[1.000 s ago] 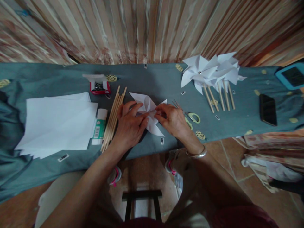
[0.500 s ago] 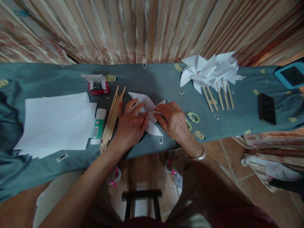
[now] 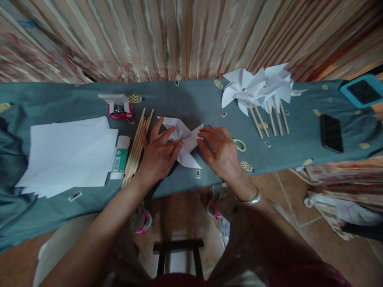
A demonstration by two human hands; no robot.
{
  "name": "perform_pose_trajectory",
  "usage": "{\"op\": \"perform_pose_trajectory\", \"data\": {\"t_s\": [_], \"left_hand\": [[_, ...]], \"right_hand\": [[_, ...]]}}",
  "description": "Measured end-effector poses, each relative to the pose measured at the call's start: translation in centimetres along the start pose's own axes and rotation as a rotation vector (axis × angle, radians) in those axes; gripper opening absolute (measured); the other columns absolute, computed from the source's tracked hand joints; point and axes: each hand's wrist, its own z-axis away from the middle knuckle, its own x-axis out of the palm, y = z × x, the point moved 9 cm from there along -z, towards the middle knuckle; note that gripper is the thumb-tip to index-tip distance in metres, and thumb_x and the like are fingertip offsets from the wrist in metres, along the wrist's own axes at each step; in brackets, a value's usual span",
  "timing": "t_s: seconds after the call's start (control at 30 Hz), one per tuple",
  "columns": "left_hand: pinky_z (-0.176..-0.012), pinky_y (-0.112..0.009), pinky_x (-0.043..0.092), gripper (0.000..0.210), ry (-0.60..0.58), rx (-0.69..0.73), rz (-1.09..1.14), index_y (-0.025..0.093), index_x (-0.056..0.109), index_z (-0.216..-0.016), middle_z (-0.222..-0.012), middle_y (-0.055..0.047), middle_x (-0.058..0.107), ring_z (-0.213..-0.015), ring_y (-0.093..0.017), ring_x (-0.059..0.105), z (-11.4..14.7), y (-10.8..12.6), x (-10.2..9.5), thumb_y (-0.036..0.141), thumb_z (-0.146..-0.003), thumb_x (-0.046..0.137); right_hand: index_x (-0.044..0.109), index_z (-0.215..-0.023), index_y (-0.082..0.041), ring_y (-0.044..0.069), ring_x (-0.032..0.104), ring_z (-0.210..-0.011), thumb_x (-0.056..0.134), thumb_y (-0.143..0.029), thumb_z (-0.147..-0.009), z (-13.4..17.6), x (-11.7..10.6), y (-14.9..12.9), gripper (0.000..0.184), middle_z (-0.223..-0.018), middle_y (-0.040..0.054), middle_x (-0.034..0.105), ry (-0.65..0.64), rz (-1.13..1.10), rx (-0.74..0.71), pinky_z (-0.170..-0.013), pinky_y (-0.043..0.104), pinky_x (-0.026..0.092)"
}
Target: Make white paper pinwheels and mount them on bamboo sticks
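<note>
A white paper pinwheel [image 3: 189, 140] without a stick lies on the cloth before me, some of its blades folded in toward the middle. My left hand [image 3: 160, 153] holds it down from the left: the thumb presses close to its centre, and the other fingers are spread over the left blades. At the right blade's tip is my right hand [image 3: 220, 151], thumb and fingers apart. Whether those fingertips touch the paper, I cannot tell. Green-handled scissors [image 3: 240, 145] lie partly hidden behind that hand. Wooden sticks [image 3: 136, 149] lie in a bundle beside my left hand.
Left of the sticks are a glue stick [image 3: 120, 157], a stack of white paper [image 3: 70, 155] and an open red box [image 3: 120, 111] of small metal pieces. Finished pinwheels [image 3: 257, 89] on sticks lie at the back right. Farther right are a black phone [image 3: 331, 133] and a blue-framed device [image 3: 363, 91].
My right hand has loosened its pinch and drawn back to the right from the pinwheel's middle. The right blade now lies more exposed. My left hand stays on the paper.
</note>
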Motion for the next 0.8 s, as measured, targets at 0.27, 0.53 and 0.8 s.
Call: {"op": "perform_pose_trajectory", "data": {"t_s": [0.27, 0.53, 0.8], "left_hand": [[-0.114, -0.066, 0.0, 0.03, -0.051, 0.052, -0.006, 0.025, 0.07, -0.106, -0.13, -0.008, 0.063, -0.144, -0.033, 0.023, 0.4, 0.8, 0.5, 0.039, -0.094, 0.047], [-0.112, -0.066, 0.008, 0.035, -0.046, 0.012, -0.071, 0.027, 0.075, -0.099, -0.136, -0.008, 0.058, -0.145, -0.034, 0.021, -0.2, 0.0, 0.3, 0.037, -0.096, 0.041], [-0.113, -0.066, 0.003, 0.037, -0.029, -0.066, 0.007, 0.027, 0.076, -0.093, -0.139, -0.005, 0.056, -0.145, -0.034, 0.019, -0.5, -1.0, 0.0, 0.038, -0.096, 0.04]], "right_hand": [[0.069, -0.102, -0.015, 0.024, 0.062, -0.101, 0.048, -0.019, -0.093, 0.2, 0.3, 0.2, 0.023, -0.108, 0.0097, 0.072, -0.036, -0.026, 0.009, -0.094, 0.043, 0.047], [0.068, -0.109, -0.016, 0.027, 0.051, -0.112, 0.045, -0.016, -0.092, 0.0, 3.4, -2.0, 0.028, -0.13, 0.011, 0.06, -0.188, 0.059, -0.065, -0.094, 0.043, 0.044], [0.07, -0.105, -0.015, 0.03, 0.045, -0.117, 0.047, -0.014, -0.089, 0.2, 4.7, -1.9, 0.028, -0.137, 0.0124, 0.054, -0.244, 0.136, -0.038, -0.093, 0.045, 0.041]]}}
